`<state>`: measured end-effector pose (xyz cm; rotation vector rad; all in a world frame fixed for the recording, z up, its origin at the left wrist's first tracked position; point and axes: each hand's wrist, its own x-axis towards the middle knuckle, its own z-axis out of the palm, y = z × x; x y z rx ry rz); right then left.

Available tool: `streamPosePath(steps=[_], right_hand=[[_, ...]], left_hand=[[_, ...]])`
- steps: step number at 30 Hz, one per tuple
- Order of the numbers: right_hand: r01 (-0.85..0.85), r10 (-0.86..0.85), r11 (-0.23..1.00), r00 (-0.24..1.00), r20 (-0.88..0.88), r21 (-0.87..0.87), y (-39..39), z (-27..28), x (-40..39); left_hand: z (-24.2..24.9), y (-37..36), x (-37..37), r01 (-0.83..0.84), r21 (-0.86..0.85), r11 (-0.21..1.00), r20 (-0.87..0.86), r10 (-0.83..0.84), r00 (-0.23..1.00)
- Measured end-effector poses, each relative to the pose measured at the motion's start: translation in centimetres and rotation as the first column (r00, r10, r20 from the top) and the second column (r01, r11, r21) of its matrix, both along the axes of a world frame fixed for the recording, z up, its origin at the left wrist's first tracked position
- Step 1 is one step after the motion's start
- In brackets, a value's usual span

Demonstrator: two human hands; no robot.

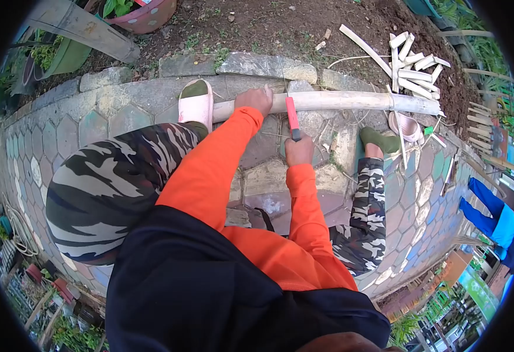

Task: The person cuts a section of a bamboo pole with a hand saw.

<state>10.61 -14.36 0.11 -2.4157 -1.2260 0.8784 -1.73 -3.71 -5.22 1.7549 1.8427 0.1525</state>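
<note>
Across the paving (69,138) from where I stand, a pale pole (342,101) lies crosswise. The left hand (256,101) is closed over it, to the left of the red tool (293,114). The right hand (300,151), on the pole's near side, grips the tool's dark end; any print there is too small for me to read. Pale pieces (414,75) lie heaped near the pole's right end, on its far side.
</note>
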Motion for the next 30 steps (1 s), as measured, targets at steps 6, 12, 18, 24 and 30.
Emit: streamPosePath(steps=[6, 12, 18, 24, 30], right_hand=[[0.068, -0.059, 0.997, 0.981, -0.186, 0.040, -1.0, -1.7, 1.7], [0.075, -0.054, 0.988, 0.986, -0.160, 0.133, -2.9, 0.0, 0.8], [0.068, -0.048, 0.991, 0.984, -0.169, 0.116, -4.2, 0.3, 1.0], [0.095, -0.069, 0.989, 0.974, -0.216, 0.116, -4.2, 0.3, 0.9], [0.129, -0.113, 0.989, 0.972, -0.207, 0.068, -3.8, -0.6, 1.3]], left_hand=[[0.2, -0.7, 0.0, 0.016, 0.031, 0.999, -0.008, -0.016, 1.000], [0.3, -1.7, 0.0, 0.009, 0.211, 0.977, -0.043, 0.000, 0.999], [-2.0, -2.3, -0.2, 0.002, 0.562, 0.827, 0.010, -0.009, 1.000], [-0.3, -2.7, -1.5, 0.138, 0.453, 0.881, 0.043, -0.176, 0.983], [1.8, 0.7, -1.8, 0.460, 0.015, 0.888, -0.113, -0.456, 0.883]])
